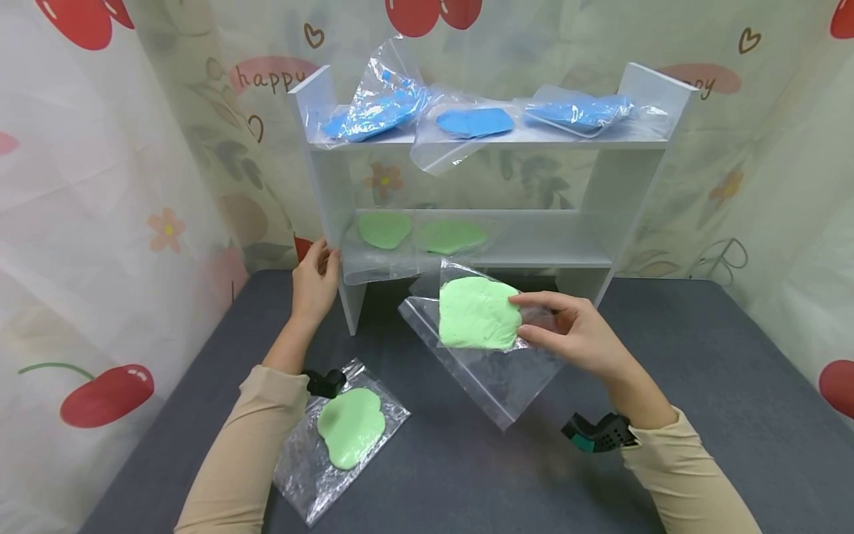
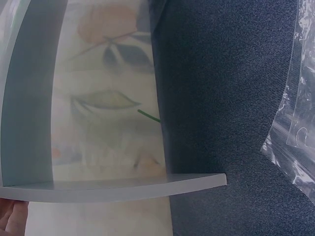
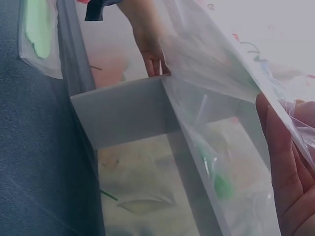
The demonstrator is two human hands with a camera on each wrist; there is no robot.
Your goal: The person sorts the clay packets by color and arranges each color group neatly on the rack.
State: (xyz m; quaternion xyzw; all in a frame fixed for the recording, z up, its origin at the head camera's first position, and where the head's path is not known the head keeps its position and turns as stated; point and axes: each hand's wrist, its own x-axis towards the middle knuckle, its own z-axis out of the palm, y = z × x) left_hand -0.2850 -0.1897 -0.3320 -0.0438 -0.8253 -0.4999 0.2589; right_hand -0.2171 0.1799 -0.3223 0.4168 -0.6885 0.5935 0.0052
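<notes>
My right hand (image 1: 577,334) pinches the right edge of a clear zip bag (image 1: 494,382) that contains a flat light-green slab (image 1: 477,311). The bag is held tilted in front of the shelf's lower part. At the left, my left hand (image 1: 315,285) touches the outer side of the white shelf unit (image 1: 331,185) with its fingertips. Only a few left fingers (image 2: 17,216) show in the left wrist view, beside the panel. Another bagged green slab (image 1: 351,428) lies on the dark tabletop, close to the left forearm.
Two bagged green pieces (image 1: 385,230) lie on the middle shelf, toward its left, one bag overhanging the front. Several bags with blue pieces (image 1: 475,122) rest on the top shelf. A patterned cloth (image 1: 100,245) surrounds the dark table (image 1: 467,475).
</notes>
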